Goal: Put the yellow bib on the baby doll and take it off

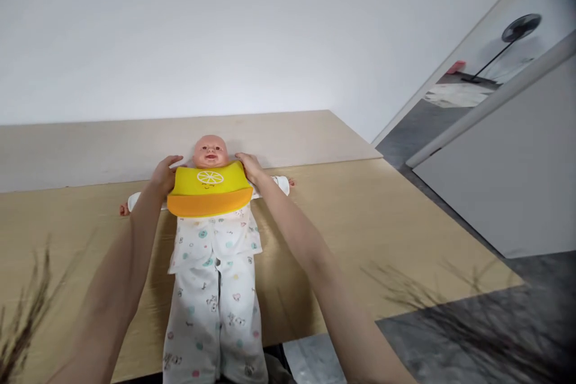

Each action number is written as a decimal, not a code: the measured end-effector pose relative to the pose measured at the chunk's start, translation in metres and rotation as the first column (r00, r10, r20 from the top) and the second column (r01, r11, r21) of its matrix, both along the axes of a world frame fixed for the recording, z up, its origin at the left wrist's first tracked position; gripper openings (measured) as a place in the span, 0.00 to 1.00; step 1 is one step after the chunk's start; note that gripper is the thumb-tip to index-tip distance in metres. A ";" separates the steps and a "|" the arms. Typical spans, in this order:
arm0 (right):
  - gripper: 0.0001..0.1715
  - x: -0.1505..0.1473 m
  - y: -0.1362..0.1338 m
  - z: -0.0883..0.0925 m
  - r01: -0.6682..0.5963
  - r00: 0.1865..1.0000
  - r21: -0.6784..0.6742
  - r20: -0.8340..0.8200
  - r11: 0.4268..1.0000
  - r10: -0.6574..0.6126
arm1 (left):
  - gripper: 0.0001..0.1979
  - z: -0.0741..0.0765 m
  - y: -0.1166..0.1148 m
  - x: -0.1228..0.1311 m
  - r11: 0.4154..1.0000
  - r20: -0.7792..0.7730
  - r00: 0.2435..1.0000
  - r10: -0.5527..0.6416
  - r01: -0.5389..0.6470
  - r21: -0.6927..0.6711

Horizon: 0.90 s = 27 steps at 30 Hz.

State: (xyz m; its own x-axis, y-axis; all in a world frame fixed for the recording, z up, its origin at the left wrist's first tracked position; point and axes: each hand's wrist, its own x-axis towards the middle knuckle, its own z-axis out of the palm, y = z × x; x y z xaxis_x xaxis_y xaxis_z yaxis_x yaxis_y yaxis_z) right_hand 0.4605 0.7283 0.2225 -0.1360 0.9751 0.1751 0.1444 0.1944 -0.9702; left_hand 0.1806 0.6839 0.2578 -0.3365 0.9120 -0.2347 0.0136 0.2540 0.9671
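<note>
A baby doll lies on its back, head at the far side, in a white patterned top and trousers. A yellow bib with an orange catch pocket and a white citrus-slice print covers its chest. At the bib's left upper edge is my left hand, its index finger reaching towards the doll's neck and part of the hand behind the bib. My right hand is closed at the right upper corner of the bib. The doll's arms stretch out sideways beneath my forearms. Any neck strap is hidden.
The doll rests on a light wooden table, with a paler raised strip along the white wall. Right of the table are a grey floor and a white door. A standing fan is visible through the doorway. Blurred dark strands cross both lower corners.
</note>
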 end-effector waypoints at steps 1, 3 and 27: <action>0.21 -0.002 0.003 0.000 -0.023 0.999 -0.029 -0.030 0.999 0.022 | 0.14 -0.001 0.003 0.000 0.999 0.097 0.994 -0.046 0.046 0.001; 0.21 -0.008 0.010 -0.001 -0.061 0.995 -0.080 -0.079 0.995 0.055 | 0.14 -0.002 0.007 0.000 0.998 0.272 0.960 -0.068 0.064 0.023; 0.18 -0.026 0.034 -0.026 -0.182 0.905 -0.315 -0.423 0.932 0.034 | 0.22 -0.013 0.004 0.015 1.000 0.108 0.994 -0.024 0.025 -0.009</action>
